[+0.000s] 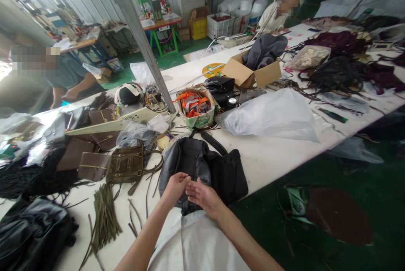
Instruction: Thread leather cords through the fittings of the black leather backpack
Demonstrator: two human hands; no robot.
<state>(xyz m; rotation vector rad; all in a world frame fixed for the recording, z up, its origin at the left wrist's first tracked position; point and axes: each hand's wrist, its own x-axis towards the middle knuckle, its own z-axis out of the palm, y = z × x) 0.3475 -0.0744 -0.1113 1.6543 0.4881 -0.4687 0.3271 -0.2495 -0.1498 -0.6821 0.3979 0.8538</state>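
A black leather backpack [193, 155] lies on the white table right in front of me. My left hand [178, 184] is over it, thumb and fingers pinched together; whatever is between them is too small to make out. Close beside it, my right hand [202, 197] has its fingers stretched out and apart, with nothing seen in it. The fingertips of both hands nearly meet above the bag. Pale grey cloth [199, 241] covers my lap below the wrists.
Left of the backpack lie an olive handbag [125, 165], a bundle of olive straps [106, 216] and black bags [31, 233]. Behind stand a basket of orange scraps [196, 108], a metal post [142, 39] and a cardboard box [240, 70]. White plastic [272, 115] lies right. Two people sit farther off.
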